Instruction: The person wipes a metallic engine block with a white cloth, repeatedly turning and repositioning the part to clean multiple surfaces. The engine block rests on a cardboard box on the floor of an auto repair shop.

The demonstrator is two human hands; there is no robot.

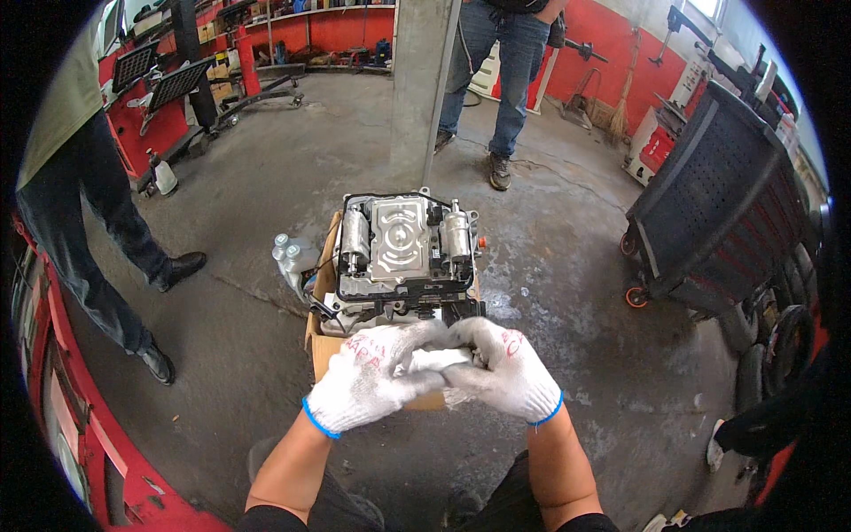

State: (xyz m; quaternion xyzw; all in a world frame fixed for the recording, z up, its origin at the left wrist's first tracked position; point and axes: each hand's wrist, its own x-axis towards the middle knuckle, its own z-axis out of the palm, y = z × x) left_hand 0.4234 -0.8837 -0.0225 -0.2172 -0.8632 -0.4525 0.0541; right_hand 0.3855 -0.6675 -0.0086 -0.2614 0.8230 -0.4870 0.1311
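Observation:
White knit gloves with blue cuffs and red marks cover both my hands. Between them is a crumpled white piece [441, 358] that looks like a rag or paper. My left hand [377, 368] pinches its left side, and my right hand [505, 368] has its fingers closed on the right side. Just beyond my fingertips sits a metal mechatronic unit of a gearbox [401, 239], with a stamped silver plate in the middle and a silver cylinder at either side. It rests on a cardboard box [321, 350], partly hidden by my gloves.
Clear bottles [292, 255] stand left of the box. A person in dark trousers [97, 222] is at the left; another in jeans [501, 84] stands behind a grey post [412, 97]. A black tool cart [700, 195] on orange wheels and stacked tyres [752, 377] are at the right.

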